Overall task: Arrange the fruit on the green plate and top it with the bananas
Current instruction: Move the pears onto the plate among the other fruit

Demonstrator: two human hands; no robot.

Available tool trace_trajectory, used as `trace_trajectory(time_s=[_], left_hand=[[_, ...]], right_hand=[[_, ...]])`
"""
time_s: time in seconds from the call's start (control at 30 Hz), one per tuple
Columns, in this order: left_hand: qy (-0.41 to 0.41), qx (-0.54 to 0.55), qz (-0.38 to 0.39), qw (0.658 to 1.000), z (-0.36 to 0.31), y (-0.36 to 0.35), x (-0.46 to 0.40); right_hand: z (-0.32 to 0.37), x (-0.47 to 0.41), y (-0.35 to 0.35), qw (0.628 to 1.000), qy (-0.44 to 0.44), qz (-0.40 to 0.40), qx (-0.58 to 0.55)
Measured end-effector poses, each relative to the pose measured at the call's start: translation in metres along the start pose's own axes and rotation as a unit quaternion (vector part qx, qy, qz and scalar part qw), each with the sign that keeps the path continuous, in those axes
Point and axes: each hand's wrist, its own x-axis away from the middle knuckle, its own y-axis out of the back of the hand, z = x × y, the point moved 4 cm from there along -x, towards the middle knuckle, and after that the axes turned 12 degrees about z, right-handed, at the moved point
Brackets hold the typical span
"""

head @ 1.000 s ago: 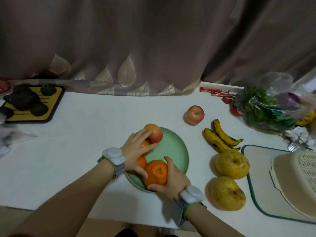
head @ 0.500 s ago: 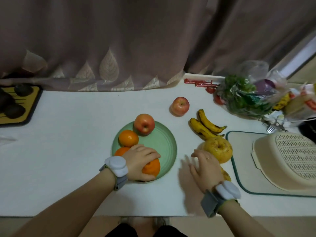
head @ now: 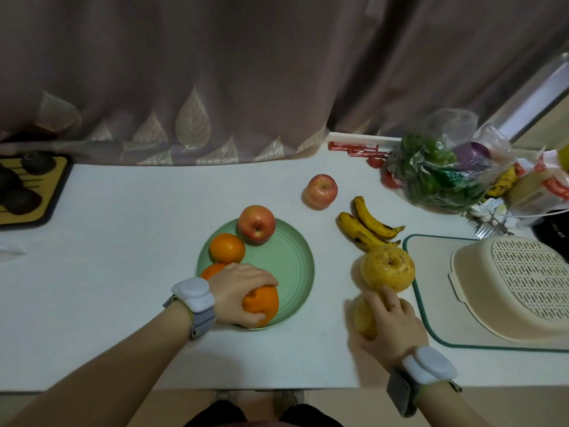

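Note:
The green plate [head: 286,260] lies mid-table with a red apple [head: 256,224] at its far rim and an orange [head: 227,248] beside it. A second orange [head: 211,270] peeks out behind my left wrist. My left hand [head: 238,291] grips a large orange [head: 261,305] at the plate's near edge. To the right, my right hand [head: 391,322] closes around the near yellow pear [head: 363,317] on the table. Another yellow pear [head: 387,268] sits just beyond it, then two bananas [head: 366,228] and a second red apple [head: 320,191].
A cutting board [head: 431,291] with an upturned beige colander [head: 520,285] fills the right side. A plastic bag of vegetables [head: 440,171] and packets lie at the back right. A yellow tray [head: 34,192] with dark teaware sits far left. A curtain hangs behind.
My right hand left the large orange and moved right onto the near pear. My left hand shifted from the apple and small orange to the large orange at the plate's near edge.

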Motion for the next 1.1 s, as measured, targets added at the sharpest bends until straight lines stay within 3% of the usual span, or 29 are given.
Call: trace_trajectory(time_s=[0.1,0.2,0.37,0.57,0.77,1.1], left_hand=[[0.025,0.002,0.025,0.999,0.000,0.001,0.000],[0.040,-0.003,0.022,0.999,-0.003,0.002,-0.002],[0.101,-0.071,-0.077,0.989,0.011,0.001,0.012],[0.266,0.137,-0.089,0.950,0.020,-0.024,0.032],[0.209,0.142,-0.040,0.967,0.028,-0.016,0.028],[0.045,-0.023,0.056,0.997,0.041,0.017,-0.013]], right_hand=[[0.019,-0.001,0.013,0.994,0.060,-0.017,-0.089],[0.062,-0.008,0.032,0.974,0.187,-0.077,-0.098],[0.120,-0.039,0.048,0.964,0.266,-0.019,-0.024],[0.122,-0.067,0.046,0.961,0.267,0.069,-0.019],[0.119,-0.066,0.047,0.968,0.228,0.103,-0.014],[0.106,-0.045,0.032,0.981,0.163,0.106,-0.028]])
